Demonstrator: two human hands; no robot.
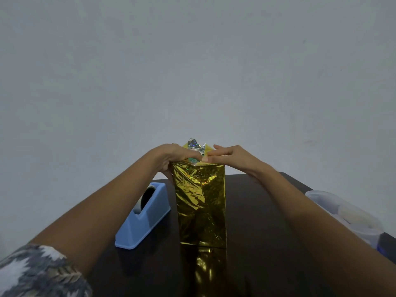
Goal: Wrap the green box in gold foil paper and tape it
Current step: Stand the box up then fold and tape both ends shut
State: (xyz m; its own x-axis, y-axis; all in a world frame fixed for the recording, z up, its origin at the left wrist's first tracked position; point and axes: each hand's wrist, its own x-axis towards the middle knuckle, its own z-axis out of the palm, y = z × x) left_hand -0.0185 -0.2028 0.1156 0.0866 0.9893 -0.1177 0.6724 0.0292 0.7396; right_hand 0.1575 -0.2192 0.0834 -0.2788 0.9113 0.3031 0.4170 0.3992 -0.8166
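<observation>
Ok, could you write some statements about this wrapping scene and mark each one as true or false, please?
1. The foil-wrapped box stands upright on the dark table. True.
2. The blue tape dispenser sits to the right of the box. False: it sits to the box's left.
3. The left hand and the right hand are both at the box's top end. True.
4. The clear plastic container stands on top of the box. False: it sits at the table's right edge.
5. The right hand's fingers are curled into a fist. False: they are straight and lie on the foil at the top.
</observation>
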